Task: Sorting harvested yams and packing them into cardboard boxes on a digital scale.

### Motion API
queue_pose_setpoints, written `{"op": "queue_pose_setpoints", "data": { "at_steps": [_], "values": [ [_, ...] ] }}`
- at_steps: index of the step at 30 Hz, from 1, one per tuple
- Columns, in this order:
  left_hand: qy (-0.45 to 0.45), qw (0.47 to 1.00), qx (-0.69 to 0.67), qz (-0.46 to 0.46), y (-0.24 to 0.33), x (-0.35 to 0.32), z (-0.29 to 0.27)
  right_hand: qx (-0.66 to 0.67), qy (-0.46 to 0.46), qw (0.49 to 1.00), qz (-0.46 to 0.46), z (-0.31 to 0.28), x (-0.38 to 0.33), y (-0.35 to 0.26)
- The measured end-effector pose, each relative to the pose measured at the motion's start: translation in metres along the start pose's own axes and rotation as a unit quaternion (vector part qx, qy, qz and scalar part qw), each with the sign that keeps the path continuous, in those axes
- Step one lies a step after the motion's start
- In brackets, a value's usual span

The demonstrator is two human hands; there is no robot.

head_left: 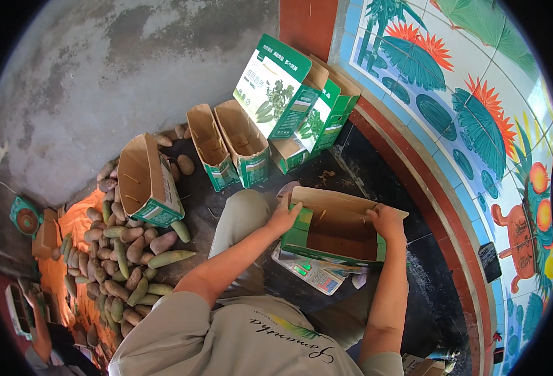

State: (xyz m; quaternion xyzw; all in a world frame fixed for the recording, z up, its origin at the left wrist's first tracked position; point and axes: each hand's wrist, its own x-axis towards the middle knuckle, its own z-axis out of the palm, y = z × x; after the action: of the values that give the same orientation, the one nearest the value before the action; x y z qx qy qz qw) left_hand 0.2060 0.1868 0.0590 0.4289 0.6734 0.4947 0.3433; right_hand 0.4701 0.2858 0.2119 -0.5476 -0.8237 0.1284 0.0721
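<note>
Both hands grip a green-and-brown open-topped cardboard box (pixel 342 233), held tilted in front of a seated person in a grey shirt. The left hand (pixel 284 216) is closed around its upper left corner; the right hand (pixel 387 222) pinches the right end of the rim between thumb and fingers. At 7 o'clock from the box, partly covered by it, sits a pale keypad unit with a green-lit display (pixel 308 276); whether the two touch cannot be told. A grey-trousered left knee (pixel 246 210) rises at 9, just beside the left hand. Two narrow open cardboard boxes (pixel 253 170) stand at 10, with tall green-and-white printed cartons (pixel 273 94) at 11. Farther off, between 9 and 10, another open carton (pixel 170 188) stands by heaped brown and green oblong vegetables (pixel 137 249), partly on an orange sheet (pixel 82 216). Another person's bare forearm (pixel 41 341) shows at 8; a flower-painted tiled wall (pixel 477 119) curves past 2.
</note>
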Motion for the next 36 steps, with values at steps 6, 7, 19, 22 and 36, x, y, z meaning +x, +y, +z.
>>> {"op": "queue_pose_setpoints", "data": {
  "at_steps": [6,7,19,22,36],
  "values": [
    [-0.027,0.996,0.071,0.042,0.018,-0.023,-0.003,0.05,0.068,0.996,-0.041,0.001,0.003,-0.002],
    [-0.028,0.996,0.08,0.039,0.023,-0.026,-0.002,0.054,0.081,0.994,-0.047,0.001,0.005,-0.001],
    [-0.045,0.996,0.059,0.044,0.021,-0.039,0.001,0.042,0.117,0.99,-0.062,-0.002,0.004,-0.015],
    [-0.037,0.996,0.064,0.047,0.02,-0.031,0.007,0.024,0.108,0.991,-0.071,0.003,0.008,-0.008],
    [0.029,0.975,-0.101,0.197,0.087,-0.05,-0.027,0.059,0.096,0.99,-0.087,0.011,0.015,-0.008]
  ]
}}
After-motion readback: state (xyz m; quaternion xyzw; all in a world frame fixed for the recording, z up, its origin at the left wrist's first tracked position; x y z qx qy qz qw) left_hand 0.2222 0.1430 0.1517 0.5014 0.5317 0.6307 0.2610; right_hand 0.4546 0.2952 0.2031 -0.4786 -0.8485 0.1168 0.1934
